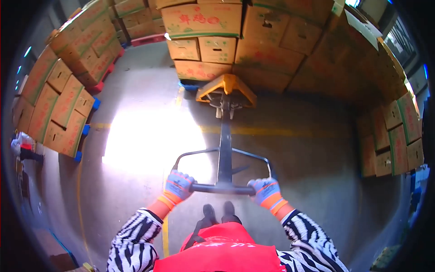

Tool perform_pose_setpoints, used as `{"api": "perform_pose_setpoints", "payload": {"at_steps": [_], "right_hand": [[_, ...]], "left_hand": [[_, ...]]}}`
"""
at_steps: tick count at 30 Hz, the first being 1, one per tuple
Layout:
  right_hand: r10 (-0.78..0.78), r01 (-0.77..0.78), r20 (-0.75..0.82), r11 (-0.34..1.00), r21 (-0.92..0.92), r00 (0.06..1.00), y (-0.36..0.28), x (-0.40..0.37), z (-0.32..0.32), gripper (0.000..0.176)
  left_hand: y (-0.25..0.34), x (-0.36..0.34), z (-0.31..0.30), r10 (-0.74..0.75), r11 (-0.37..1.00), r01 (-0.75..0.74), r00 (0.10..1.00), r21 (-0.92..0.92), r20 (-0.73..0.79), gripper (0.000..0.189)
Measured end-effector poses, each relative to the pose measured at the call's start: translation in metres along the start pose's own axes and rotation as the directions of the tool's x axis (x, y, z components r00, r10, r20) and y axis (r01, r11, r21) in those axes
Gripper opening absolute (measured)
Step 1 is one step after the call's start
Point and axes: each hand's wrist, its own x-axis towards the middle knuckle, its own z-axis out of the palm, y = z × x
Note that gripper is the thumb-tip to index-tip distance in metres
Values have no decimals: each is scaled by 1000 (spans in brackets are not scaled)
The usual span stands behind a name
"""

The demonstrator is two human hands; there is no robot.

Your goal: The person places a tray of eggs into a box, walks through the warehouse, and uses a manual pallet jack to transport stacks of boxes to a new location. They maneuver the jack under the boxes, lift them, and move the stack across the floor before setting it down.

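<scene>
Both my hands wear grey-blue gloves with orange cuffs. My left hand (179,185) is closed round the left end of the black handle of a pallet jack (225,140). Round the handle's right end my right hand (265,189) is closed too. The dark shaft runs forward from the handle to the jack's yellow body (228,86). That body stands close against a tall stack of cardboard boxes (204,48), over a blue pallet (190,85). The jack's forks are hidden.
Boxes on red pallets (103,79) stand at the far left, and a nearer stack (56,109) has blue feet. More boxes (394,140) are stacked on the right. Yellow lines (281,132) cross the grey floor, with a bright sunlit patch (152,145) left of the shaft.
</scene>
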Motion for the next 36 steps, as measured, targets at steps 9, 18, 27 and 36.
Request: {"api": "perform_pose_setpoints", "payload": {"at_steps": [9, 18, 27, 36], "right_hand": [[-6, -17, 249, 996, 88, 969, 5, 6, 6, 29], [-120, 57, 528, 989, 133, 841, 15, -16, 147, 31], [-138, 81, 349, 982, 173, 927, 32, -38, 132, 36], [-184, 156, 105, 961, 226, 977, 38, -8, 19, 38]], "left_hand": [[35, -6, 13, -224, 973, 213, 966, 87, 131, 24], [74, -44, 110, -161, 981, 194, 754, 20, 637, 24], [96, -51, 156, -166, 973, 202, 948, -110, 273, 6], [74, 3, 47, -102, 988, 68, 960, -137, -262, 14]]}}
